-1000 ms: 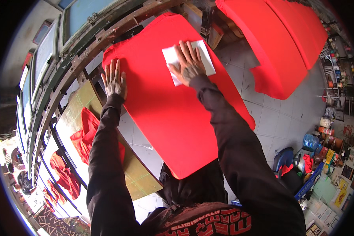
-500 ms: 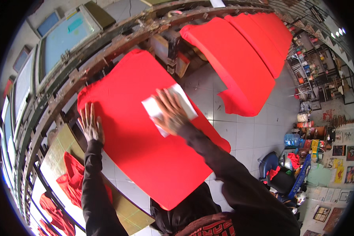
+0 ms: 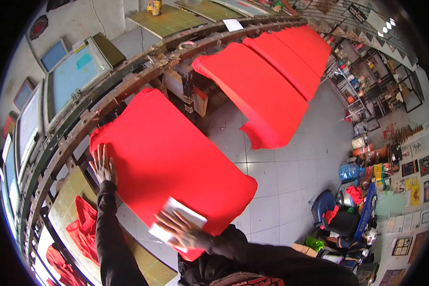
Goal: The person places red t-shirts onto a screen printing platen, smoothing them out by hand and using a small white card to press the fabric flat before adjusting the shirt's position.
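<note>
Resting R hand point(image 3: 180, 230) on wht pad point(image 3: 191, 215) atop red cloth point(image 3: 164, 157), L hand point(image 3: 103, 167) at edge, all fingers wide.

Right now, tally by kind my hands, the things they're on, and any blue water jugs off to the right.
Hands: 2, left hand and right hand
Red cloth panel under them: 1
White sheet beneath the right hand: 1
Blue water jug: 1
Total: 5
</note>
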`<action>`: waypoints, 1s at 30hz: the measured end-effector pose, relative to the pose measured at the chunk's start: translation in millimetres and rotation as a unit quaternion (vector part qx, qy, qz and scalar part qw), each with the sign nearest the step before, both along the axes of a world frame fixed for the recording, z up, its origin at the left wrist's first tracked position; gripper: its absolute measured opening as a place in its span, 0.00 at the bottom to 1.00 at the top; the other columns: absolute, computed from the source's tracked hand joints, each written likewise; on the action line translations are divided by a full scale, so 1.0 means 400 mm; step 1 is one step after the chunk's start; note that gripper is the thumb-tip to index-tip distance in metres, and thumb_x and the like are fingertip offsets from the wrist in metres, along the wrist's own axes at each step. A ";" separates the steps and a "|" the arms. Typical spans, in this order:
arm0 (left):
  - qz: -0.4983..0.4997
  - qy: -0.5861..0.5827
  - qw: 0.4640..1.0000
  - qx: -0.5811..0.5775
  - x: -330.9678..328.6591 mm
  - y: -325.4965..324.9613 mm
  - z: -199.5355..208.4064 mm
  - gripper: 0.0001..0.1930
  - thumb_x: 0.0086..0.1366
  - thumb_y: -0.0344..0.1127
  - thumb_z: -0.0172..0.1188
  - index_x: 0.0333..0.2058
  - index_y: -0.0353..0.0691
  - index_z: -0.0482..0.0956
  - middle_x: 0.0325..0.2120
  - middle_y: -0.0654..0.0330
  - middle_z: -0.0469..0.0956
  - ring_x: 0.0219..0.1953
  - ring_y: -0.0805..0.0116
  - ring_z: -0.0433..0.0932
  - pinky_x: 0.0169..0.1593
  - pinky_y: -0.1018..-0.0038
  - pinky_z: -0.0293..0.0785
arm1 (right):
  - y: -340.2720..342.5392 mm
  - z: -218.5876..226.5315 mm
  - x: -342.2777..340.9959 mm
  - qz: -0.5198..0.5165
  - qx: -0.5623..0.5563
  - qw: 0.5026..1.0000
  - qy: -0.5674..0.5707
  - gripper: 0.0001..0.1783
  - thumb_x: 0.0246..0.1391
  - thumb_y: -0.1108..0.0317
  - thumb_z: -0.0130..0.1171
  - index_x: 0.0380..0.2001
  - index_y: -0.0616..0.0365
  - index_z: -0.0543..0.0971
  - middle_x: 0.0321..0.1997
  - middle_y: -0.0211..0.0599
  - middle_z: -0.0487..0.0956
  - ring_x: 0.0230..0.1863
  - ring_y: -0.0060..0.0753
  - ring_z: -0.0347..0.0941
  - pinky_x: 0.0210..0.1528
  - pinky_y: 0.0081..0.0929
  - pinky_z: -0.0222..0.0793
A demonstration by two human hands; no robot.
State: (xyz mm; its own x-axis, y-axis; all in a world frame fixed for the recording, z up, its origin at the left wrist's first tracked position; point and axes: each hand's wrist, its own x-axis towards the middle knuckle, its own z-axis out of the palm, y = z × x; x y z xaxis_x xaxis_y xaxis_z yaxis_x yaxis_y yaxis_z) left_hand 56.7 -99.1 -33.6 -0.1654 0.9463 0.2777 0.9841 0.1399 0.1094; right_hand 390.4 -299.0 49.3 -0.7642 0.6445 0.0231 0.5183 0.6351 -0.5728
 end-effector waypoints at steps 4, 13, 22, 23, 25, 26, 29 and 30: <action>0.015 -0.001 0.997 -0.072 0.045 0.019 0.056 0.34 0.67 0.50 0.50 0.70 0.57 0.53 0.72 0.62 0.48 0.74 0.53 0.42 0.70 0.44 0.34 | -0.158 -0.036 0.119 -0.027 0.002 0.999 -0.044 0.43 0.57 0.46 0.51 0.69 0.58 0.56 0.76 0.45 0.48 0.77 0.48 0.40 0.74 0.52 0.35; 0.105 -0.106 0.981 0.121 0.245 -0.311 0.136 0.34 0.59 0.46 0.63 0.65 0.61 0.64 0.71 0.55 0.49 0.72 0.44 0.43 0.69 0.39 0.37 | 0.112 -0.074 0.119 -0.072 0.115 0.989 -0.066 0.41 0.57 0.55 0.53 0.71 0.52 0.55 0.76 0.54 0.43 0.76 0.58 0.39 0.73 0.60 0.35; 0.320 -0.100 0.938 0.090 -0.046 -0.801 0.271 0.32 0.59 0.44 0.64 0.63 0.59 0.66 0.69 0.53 0.54 0.69 0.39 0.51 0.68 0.39 0.46 | 0.285 -0.069 0.134 -0.017 0.138 0.985 -0.101 0.44 0.56 0.50 0.58 0.72 0.45 0.53 0.77 0.46 0.41 0.76 0.63 0.35 0.72 0.60 0.41; 0.287 -0.123 0.946 0.093 -0.099 -0.828 0.266 0.32 0.59 0.42 0.64 0.63 0.58 0.66 0.69 0.53 0.55 0.69 0.40 0.52 0.69 0.44 0.48 | 0.296 -0.075 0.133 -0.008 0.130 0.983 -0.127 0.45 0.56 0.50 0.58 0.72 0.45 0.52 0.78 0.44 0.39 0.76 0.64 0.35 0.72 0.59 0.41; 0.245 -0.101 0.963 0.051 -0.154 -0.810 0.273 0.32 0.59 0.38 0.63 0.63 0.54 0.65 0.67 0.52 0.58 0.68 0.46 0.56 0.71 0.55 0.51 | 0.313 -0.074 0.125 -0.031 0.103 0.984 -0.141 0.44 0.52 0.55 0.61 0.70 0.48 0.56 0.78 0.47 0.36 0.76 0.64 0.32 0.72 0.60 0.43; 0.206 -0.089 0.974 0.027 -0.196 -0.826 0.262 0.33 0.58 0.38 0.63 0.63 0.56 0.64 0.67 0.53 0.57 0.68 0.42 0.54 0.70 0.52 0.52 | 0.302 -0.056 0.102 -0.044 0.072 0.986 -0.144 0.43 0.51 0.58 0.62 0.69 0.49 0.59 0.77 0.48 0.36 0.76 0.63 0.31 0.71 0.60 0.44; 0.079 -0.036 0.996 -0.028 -0.322 -0.819 0.206 0.39 0.55 0.44 0.65 0.66 0.61 0.61 0.67 0.54 0.58 0.66 0.35 0.57 0.64 0.49 0.61 | 0.229 -0.004 -0.011 -0.044 0.132 0.990 0.012 0.34 0.48 0.65 0.64 0.61 0.55 0.69 0.76 0.50 0.43 0.76 0.63 0.37 0.69 0.62 0.48; 0.069 -0.043 0.996 -0.036 -0.346 -0.815 0.203 0.39 0.57 0.49 0.64 0.67 0.59 0.58 0.67 0.53 0.59 0.64 0.41 0.62 0.60 0.51 0.66 | 0.202 0.010 -0.068 -0.044 0.132 0.988 0.066 0.33 0.48 0.65 0.64 0.60 0.55 0.70 0.75 0.50 0.47 0.75 0.63 0.40 0.69 0.61 0.48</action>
State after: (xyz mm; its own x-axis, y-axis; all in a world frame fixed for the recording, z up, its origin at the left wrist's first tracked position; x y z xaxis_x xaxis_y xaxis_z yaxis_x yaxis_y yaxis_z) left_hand -81.6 -424.9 47.5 -0.3160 0.9299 0.1883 0.9422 0.2844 0.1772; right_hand 363.2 -218.3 53.5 -0.6847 0.6667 0.2944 0.5100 0.7269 -0.4598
